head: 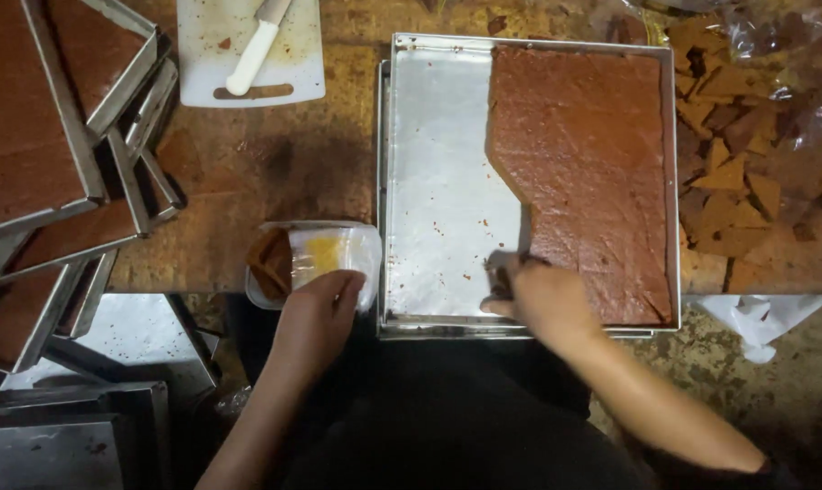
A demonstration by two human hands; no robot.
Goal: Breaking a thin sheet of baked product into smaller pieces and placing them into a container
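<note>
1. A worn wooden bench fills the upper half of the frame, seen from above by the person working at it.
2. A large metal tray sits at centre, its left part bare and shiny, its right part covered by a reddish-brown slab with a stepped cut edge.
3. Stacked metal trays holding similar brown slabs lean at the left edge of the frame; further bare trays lie at lower left.
4. Loose brown cut pieces lie on clear plastic at the right edge.
5. A white cutting board with a white-handled knife lies at upper left of centre.
6. A clear plastic tub with brown and yellowish pieces inside sits just left of the tray's lower corner.
7. The left hand rests curled on the tub's near rim, steadying it.
8. The right hand, blurred, pinches at the slab's lower-left corner inside the tray; whether it has hold of a piece cannot be told.
</note>
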